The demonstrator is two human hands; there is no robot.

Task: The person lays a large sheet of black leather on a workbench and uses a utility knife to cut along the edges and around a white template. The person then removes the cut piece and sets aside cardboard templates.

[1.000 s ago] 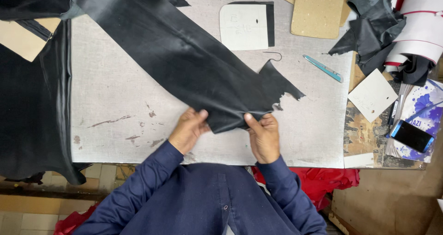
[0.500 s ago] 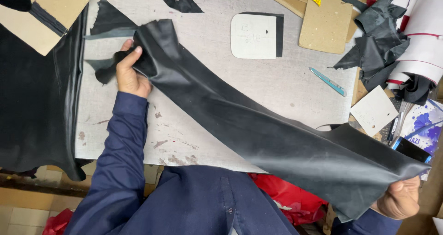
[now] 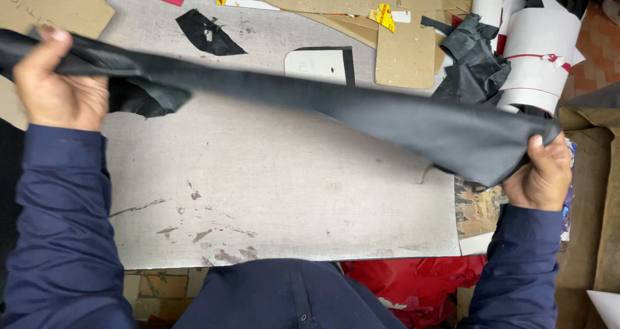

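The grey, paint-scuffed desk (image 3: 271, 193) fills most of the room in front of the person, its middle bare apart from rusty smears. Above it hangs a long strip of black leather-like sheet (image 3: 361, 109), stretched out in the air and not lying on the surface. Its long axis runs side to side, from upper left down a little toward the right, so one end sits at each hand and neither is nearer than the other. The left hand (image 3: 58, 83) is clenched around the bunched left end, thumb up; the right hand (image 3: 539, 174) grips the wider right end, fingers curled over the folded edge. Both arms are spread wide in dark blue sleeves. Beyond the strip lie flat brown cardboard pieces (image 3: 403, 51), white rolls of paper (image 3: 539, 64) with crumpled black scraps (image 3: 475, 61) against them, a white template with a black edge (image 3: 320, 64), and one small black offcut (image 3: 206, 32).
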